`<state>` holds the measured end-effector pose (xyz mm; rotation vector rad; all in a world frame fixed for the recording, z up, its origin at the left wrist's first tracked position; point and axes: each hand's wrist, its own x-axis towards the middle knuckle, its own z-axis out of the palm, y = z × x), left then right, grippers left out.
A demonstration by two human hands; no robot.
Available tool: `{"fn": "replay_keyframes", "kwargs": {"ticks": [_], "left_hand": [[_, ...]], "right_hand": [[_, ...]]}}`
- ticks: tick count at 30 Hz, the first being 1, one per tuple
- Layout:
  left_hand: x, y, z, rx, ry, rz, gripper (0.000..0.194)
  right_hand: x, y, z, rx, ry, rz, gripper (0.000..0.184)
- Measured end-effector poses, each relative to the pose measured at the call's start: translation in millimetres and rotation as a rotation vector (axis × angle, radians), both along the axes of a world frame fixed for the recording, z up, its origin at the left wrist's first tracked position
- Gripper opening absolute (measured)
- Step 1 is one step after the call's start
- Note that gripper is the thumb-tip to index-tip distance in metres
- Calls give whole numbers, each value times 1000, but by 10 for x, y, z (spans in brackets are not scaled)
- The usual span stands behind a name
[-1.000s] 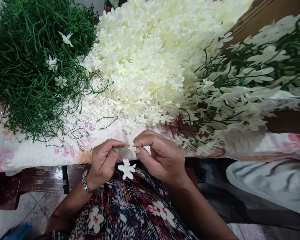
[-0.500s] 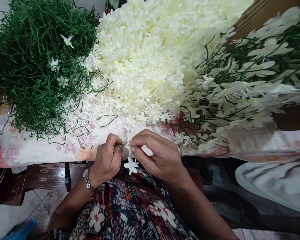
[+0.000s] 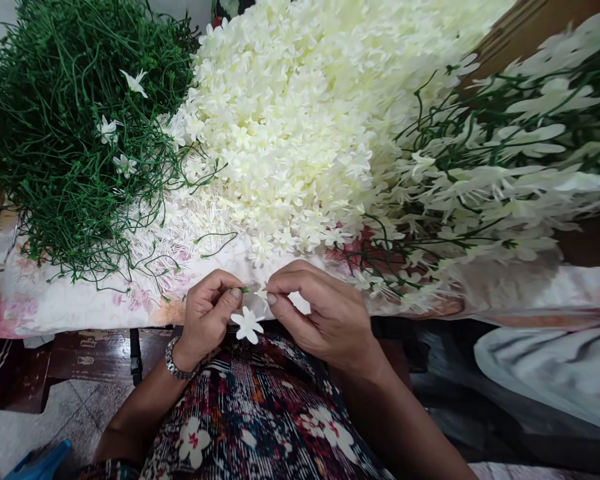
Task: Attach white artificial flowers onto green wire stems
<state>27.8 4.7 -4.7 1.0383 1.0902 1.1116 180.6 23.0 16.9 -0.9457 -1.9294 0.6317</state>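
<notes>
My left hand (image 3: 211,312), with a metal watch (image 3: 174,360) at its wrist, is closed in a pinch on a green artificial flower stem (image 3: 245,290), whose tip pokes out past the thumb. Just below those fingers hangs a white artificial flower (image 3: 248,325) with open petals; how it joins the stem is hidden. Facing it, my right hand (image 3: 325,313) pinches a small white artificial flower (image 3: 261,293) between thumb and forefinger, mostly covered by the fingertips. A narrow gap separates the green tip from this small flower.
Green stems (image 3: 80,133) are heaped at the left, a few white flowers among them. A large pile of white blossoms (image 3: 290,120) fills the middle. Flowers on stems (image 3: 520,147) lie at the right by a cardboard box (image 3: 505,40). Floral cloth (image 3: 80,303) covers the work surface.
My left hand has shifted slightly left, away from my right fingertips, and the hanging white flower has swung left and up with it. Both pinches stay closed.
</notes>
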Motion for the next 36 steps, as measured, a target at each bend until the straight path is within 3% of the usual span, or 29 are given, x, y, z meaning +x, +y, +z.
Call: {"fn": "replay_keyframes", "kwargs": {"ticks": [12, 29, 36], "left_hand": [[-51, 8, -12, 89, 79, 1, 11], [-30, 34, -59, -10, 141, 69, 16], [-32, 44, -61, 29, 117, 91, 13]], "right_hand": [[-45, 22, 34, 76, -223, 50, 10], [-151, 84, -90, -45, -124, 18, 10], [-181, 106, -131, -54, -121, 25, 10]]}}
